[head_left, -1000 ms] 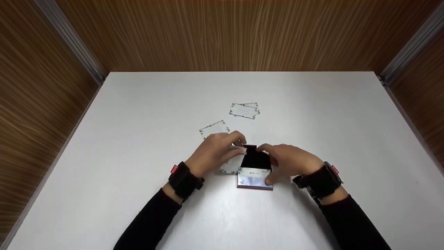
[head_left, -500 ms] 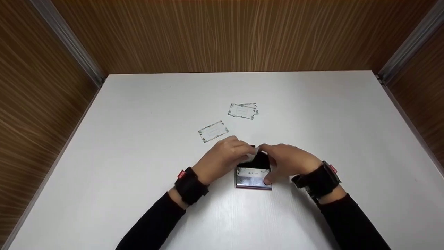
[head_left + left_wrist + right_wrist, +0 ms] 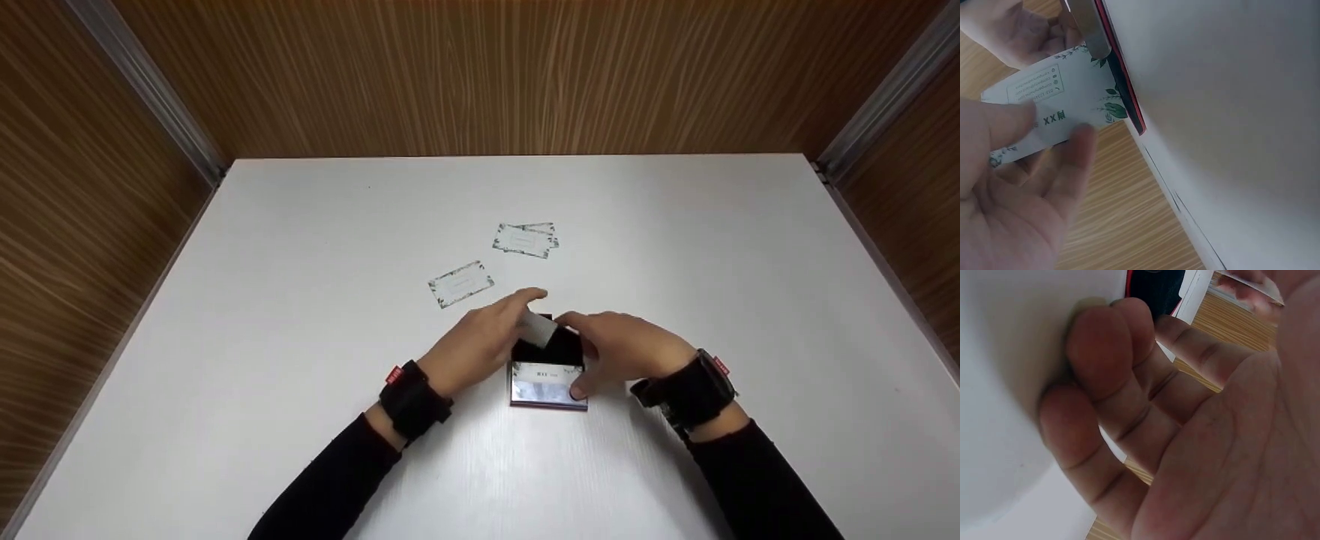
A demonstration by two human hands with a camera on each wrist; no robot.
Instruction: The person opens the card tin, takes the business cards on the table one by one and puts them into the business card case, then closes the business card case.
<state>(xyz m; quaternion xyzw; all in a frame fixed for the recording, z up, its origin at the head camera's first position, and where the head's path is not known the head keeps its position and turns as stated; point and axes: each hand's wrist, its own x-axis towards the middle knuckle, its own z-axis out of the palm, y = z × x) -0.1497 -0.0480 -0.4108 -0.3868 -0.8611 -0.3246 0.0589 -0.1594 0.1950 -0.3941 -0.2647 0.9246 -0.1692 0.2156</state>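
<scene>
- holding a card in my left hand, pinched between thumb and fingers, its leading edge at the open mouth of the card case.
- my right hand curls round the case from the right, thumb on its near corner, steadying it on the white table.
- the case lies just right of the left hand; the card's long axis runs across the case, so the left hand is the nearer one to seat it.
- the left wrist view shows the card's print and its corner against the case's red rim, which the head view hides.
- the right wrist view shows mostly curled fingers.
- a loose card and a small overlapping pile lie further back, well apart from the hands.
</scene>
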